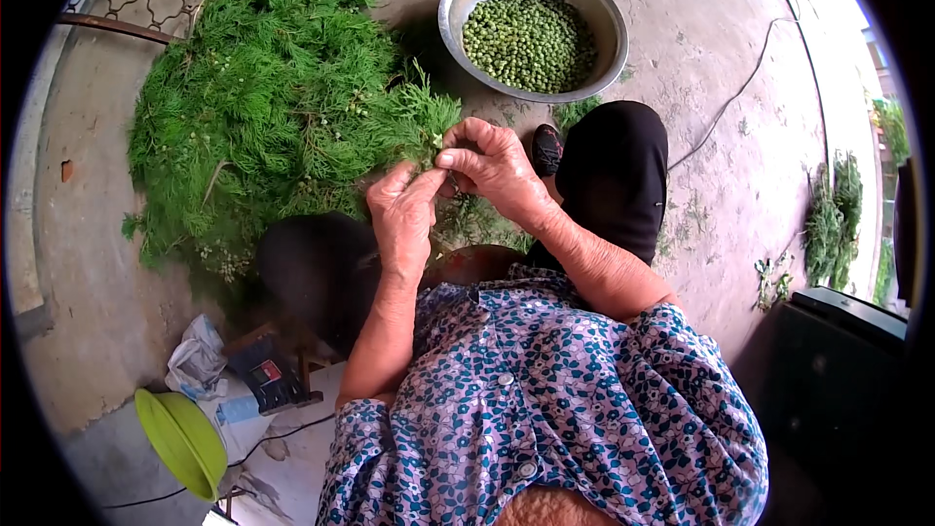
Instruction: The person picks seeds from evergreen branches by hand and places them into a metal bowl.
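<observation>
My left hand (404,215) grips a leafy conifer sprig (422,117), which looks like arborvitae, in front of my lap. The thumb and forefinger of my right hand (497,164) pinch together at the base of that sprig, by a small pale green cone (437,139). Both hands meet at the fingertips, so part of the stem is hidden. Beyond them lies a large heap of green conifer branches (270,88), some bearing small cones. A steel basin (456,36) stands at the far side, holding many small round green cones (529,40).
My knees in black trousers (613,168) flank the work. At lower left are a lime-green plastic basin (179,446), a crumpled plastic bag (196,356) and a dark box (266,372). A cable (738,95) crosses the concrete floor (701,22). More branches (833,226) lie by the doorway at right.
</observation>
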Demonstrator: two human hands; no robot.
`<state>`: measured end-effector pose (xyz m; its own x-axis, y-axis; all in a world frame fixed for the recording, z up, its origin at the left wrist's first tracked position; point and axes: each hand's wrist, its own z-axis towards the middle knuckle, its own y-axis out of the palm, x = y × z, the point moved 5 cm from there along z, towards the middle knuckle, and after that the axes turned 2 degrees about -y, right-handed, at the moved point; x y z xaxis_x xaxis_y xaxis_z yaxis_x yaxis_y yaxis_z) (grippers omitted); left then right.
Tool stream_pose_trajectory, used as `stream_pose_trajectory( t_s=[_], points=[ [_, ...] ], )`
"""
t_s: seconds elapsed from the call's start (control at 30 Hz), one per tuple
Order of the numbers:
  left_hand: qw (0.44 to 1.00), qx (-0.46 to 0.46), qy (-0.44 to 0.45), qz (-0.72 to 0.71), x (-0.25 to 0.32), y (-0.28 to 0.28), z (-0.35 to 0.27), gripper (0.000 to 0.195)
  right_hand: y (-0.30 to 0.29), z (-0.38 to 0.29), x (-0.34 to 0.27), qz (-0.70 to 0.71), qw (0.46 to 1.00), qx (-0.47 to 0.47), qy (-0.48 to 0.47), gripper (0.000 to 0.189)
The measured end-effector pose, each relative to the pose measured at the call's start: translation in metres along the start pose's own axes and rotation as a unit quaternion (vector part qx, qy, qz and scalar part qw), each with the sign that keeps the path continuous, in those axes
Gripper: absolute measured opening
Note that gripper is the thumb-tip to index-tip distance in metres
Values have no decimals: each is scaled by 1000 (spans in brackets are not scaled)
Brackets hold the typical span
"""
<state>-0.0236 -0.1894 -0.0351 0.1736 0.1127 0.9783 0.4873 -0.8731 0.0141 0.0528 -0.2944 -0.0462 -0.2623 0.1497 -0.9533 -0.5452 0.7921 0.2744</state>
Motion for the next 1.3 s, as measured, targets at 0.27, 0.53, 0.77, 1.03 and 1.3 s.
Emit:
stream_pose_trajectory(
  t_s=[0.27,0.53,0.77,1.03,1.3],
  points=[
    [994,12,-50,-95,2,0,0,7,0,-2,7,286,954,-36,84,11],
    [996,10,-51,71,0,6,3,15,-6,2,-12,-76,988,20,-132,20],
    [992,22,1,121,-3,7,-2,26,2,-6,-18,-286,920,58,-261,20],
    [996,36,-33,81,0,11,-8,24,-10,-9,1,28,987,158,14,6],
    [997,-1,-36,64,-14,-3,-5,14,-33,-7,-97,-198,862,218,-414,18]
  ],
)
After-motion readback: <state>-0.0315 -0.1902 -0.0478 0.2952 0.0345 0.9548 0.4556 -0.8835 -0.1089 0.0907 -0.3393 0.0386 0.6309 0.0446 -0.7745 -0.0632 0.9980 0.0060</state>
